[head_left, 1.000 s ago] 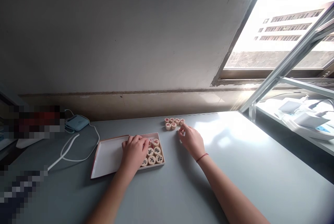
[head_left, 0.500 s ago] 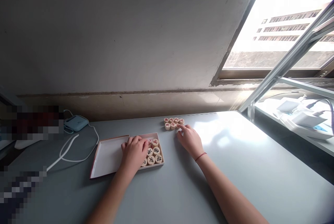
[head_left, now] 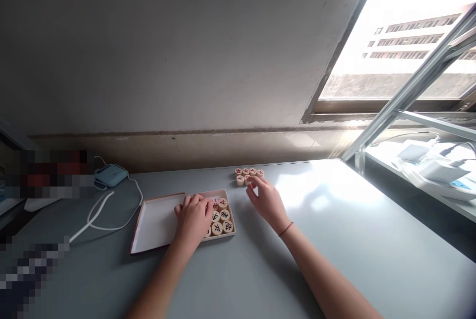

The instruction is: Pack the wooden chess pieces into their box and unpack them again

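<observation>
Red-marked pcs (head_left: 245, 171) sit by curled R hand (head_left: 267, 199), L hand (head_left: 194, 214) over box (head_left: 218, 194); can't tell grips.

Red Chinese characters on loose discs (head_left: 246, 172), 4 along the back, red and black on boxed discs (head_left: 224, 215), illegible

Right grip (head_left: 267, 201) shifted left along the front row of red-marked pieces (head_left: 240, 180), now partly covering the second piece (head_left: 247, 178)
</observation>
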`<state>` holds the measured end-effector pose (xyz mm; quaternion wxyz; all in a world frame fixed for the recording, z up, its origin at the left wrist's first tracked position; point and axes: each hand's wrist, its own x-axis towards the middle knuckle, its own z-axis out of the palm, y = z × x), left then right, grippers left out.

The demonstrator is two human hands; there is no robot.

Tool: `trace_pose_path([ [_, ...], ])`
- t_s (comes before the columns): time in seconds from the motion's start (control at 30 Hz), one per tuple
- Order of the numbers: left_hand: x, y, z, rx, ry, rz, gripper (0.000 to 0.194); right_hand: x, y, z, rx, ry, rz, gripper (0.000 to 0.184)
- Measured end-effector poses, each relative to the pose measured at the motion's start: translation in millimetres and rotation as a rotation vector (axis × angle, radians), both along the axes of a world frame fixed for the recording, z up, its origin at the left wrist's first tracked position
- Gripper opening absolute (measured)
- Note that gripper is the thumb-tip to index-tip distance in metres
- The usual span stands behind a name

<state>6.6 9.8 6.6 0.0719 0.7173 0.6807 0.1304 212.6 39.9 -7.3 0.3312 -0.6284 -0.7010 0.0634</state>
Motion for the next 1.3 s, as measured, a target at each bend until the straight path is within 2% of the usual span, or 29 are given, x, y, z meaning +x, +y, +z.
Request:
trace_pose_path([
  [0.13,2.8,-1.7,3.3,-0.009,-0.006,-0.009,0.030,-24.4,-13.1,2.0,-0.095,0.078,0.232,0.022],
  [0.3,4.2,-2.1,2.2,0.020,-0.025,0.001,0.021,-34.1,-18.9,0.5,-0.104,0.080,0.226,0.021],
  [0.4,3.6,-1.8,3.9,0.092,-0.066,0.000,0.016,-32.3,-19.0,2.3,-0.002,0.106,0.237,0.021],
  [0.5,3.2,-1.1,7.1,0.195,-0.180,-0.026,0.013,-34.5,-21.7,6.4,0.162,0.123,0.384,0.028],
  [0.6,4.4,-0.5,9.3,0.194,-0.370,-0.082,0.013,-40.8,-25.7,9.4,0.274,0.124,0.496,0.025],
  [0.7,6.1,-0.3,9.4,0.157,-0.492,-0.125,0.017,-43.5,-25.7,9.4,0.304,0.138,0.505,0.021],
  [0.8,6.8,0.1,7.7,0.140,-0.496,-0.103,0.022,-33.6,-16.6,6.2,0.309,0.192,0.415,0.016],
  [0.93,6.6,1.1,4.2,0.128,-0.477,-0.065,0.024,-1.6,4.5,-3.7,0.236,0.252,0.060,0.012],
  [1.03,6.2,1.8,1.6,0.121,-0.477,-0.065,0.023,19.0,17.2,-14.7,0.140,0.196,-0.099,0.015],
  [1.13,5.5,2.6,-0.7,0.134,-0.465,-0.063,0.023,26.0,23.0,-25.1,0.058,0.122,-0.157,0.017],
  [1.3,3.8,4.3,-4.0,0.176,-0.430,-0.070,0.022,22.9,23.9,-32.1,0.015,0.049,-0.145,0.021],
])
